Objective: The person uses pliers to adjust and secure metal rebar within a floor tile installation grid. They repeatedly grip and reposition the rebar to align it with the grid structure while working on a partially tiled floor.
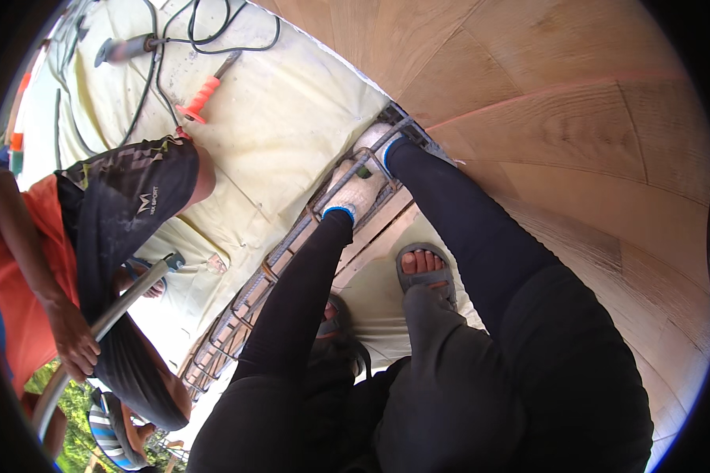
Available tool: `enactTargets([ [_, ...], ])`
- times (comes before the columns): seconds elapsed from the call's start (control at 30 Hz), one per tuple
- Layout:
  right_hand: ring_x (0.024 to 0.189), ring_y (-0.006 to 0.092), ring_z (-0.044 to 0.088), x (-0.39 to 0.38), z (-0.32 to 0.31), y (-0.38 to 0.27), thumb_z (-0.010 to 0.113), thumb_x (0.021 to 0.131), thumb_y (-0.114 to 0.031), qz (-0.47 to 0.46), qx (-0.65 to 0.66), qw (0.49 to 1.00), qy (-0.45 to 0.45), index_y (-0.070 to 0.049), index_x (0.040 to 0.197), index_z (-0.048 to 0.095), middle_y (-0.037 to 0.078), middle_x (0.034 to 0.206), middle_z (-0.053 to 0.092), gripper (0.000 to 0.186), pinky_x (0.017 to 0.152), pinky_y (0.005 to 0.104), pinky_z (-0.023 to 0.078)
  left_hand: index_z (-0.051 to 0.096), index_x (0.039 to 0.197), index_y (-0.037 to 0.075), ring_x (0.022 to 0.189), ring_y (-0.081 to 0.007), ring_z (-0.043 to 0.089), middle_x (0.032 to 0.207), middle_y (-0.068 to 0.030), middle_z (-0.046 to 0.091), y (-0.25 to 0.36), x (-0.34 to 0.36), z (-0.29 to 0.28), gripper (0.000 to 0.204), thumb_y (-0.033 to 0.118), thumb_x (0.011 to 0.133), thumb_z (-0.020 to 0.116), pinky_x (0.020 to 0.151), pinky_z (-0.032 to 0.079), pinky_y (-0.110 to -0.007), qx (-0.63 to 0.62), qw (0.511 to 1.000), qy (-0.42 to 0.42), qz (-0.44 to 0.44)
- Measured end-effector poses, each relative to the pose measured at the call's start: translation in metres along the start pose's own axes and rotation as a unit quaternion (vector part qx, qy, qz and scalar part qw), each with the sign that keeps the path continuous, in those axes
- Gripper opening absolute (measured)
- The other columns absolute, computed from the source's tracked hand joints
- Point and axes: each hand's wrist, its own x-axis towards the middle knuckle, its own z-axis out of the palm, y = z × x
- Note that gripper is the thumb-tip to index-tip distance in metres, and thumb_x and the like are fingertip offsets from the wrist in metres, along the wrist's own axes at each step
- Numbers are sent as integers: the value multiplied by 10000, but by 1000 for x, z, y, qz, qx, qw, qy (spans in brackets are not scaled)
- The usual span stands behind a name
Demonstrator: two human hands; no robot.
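A long rebar cage (pixel 270 272) of rusty bars and square stirrups runs diagonally from the lower left up to the wooden panels. My left hand (pixel 355 193), in a white knit glove with a blue cuff, is closed round bars of the cage. A small dark green patch shows by its fingers. Just beyond it my right hand (pixel 376 140), gloved alike, grips the cage near its far end, close to the panels. Stirrup bars cross in front of both gloves and partly hide the fingers.
Brown wooden panels (pixel 544 134) rise at the right. On the pale sheet (pixel 292 102) lie an orange-handled chisel (pixel 203 98), a grey power tool (pixel 125 50) and a black cable (pixel 237 49). At the left a co-worker's hand (pixel 75 347) holds a metal pole (pixel 122 306). My sandalled foot (pixel 424 264) stands below the cage.
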Motion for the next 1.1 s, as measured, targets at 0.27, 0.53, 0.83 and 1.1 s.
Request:
enactTargets([
  [0.27,1224,376,755,-9,-6,2,604,1046,-332,12,-22,999,-21,-137,1256,817,177,1336,779,357,1056,478,596,693,1386,19,1392,-420,619,1486,-262,672,13,14,3,463,329,1151,442,1186,457,-480,-55,996,-36,-63],
  [0.53,1229,385,757,-4,17,24,626,1034,-301,64,4,998,6,-100,1270,817,202,1355,767,364,1038,501,599,585,1571,80,1559,-377,486,1660,-224,536,28,5,-36,482,210,1144,405,1297,366,-442,52,973,-218,57],
  [0.83,1327,417,648,-131,-10,-27,719,949,-216,146,91,957,235,-91,1302,765,220,1364,712,378,1148,528,501,670,1424,27,1308,-423,677,1395,-268,713,34,5,-40,414,192,1082,504,1113,517,-476,3,955,-296,-31],
  [1.1,1306,460,607,-299,97,-82,740,914,-111,150,300,905,263,-28,1335,686,223,1406,649,432,1130,537,491,739,1328,6,1171,-385,770,1320,-229,769,20,48,2,413,219,1028,552,962,607,-509,234,900,-367,23],
])
